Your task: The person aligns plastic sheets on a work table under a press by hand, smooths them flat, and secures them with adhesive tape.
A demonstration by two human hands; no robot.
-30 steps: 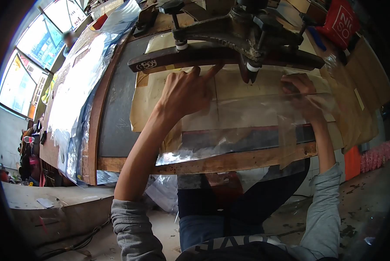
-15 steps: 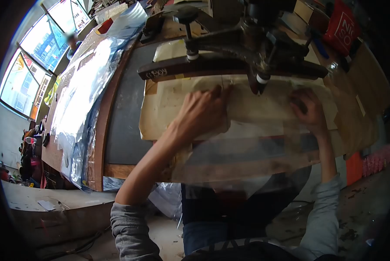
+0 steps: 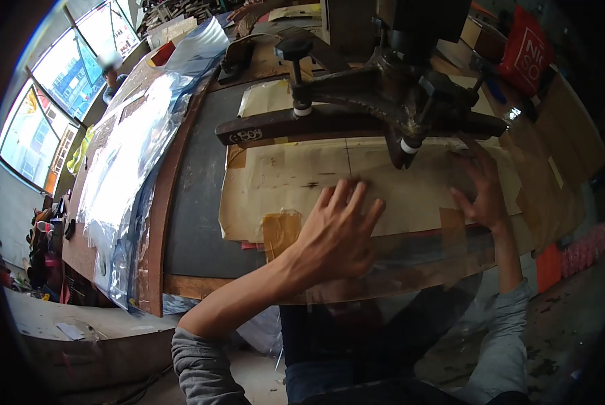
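Note:
My left hand [image 3: 339, 233], its fingers spread, lies over the front part of a cream paper-covered board [image 3: 275, 182] with brown tape [image 3: 280, 233] at its front edge. On the board's right side is my right hand [image 3: 481, 185], thumb and fingers apart, fingertips close to the dark bar. A clear plastic sheet [image 3: 410, 260] hangs over the front edge, below and between both hands. Beyond the hands, a dark bar [image 3: 302, 128] of a metal press [image 3: 383, 101] spans the board. Neither hand visibly grips anything.
Shiny plastic sheets [image 3: 130, 155] lie on the table at the left. A red bag [image 3: 528, 54] stands at the back right, above brown cardboard [image 3: 559, 142]. Another person [image 3: 112, 81] is near the windows. Pink material [image 3: 586, 248] lies at the far right.
My left hand has moved back toward me from near the bar, and its fingers have spread. The thumb and fingers of my right hand have opened. The view has shifted slightly.

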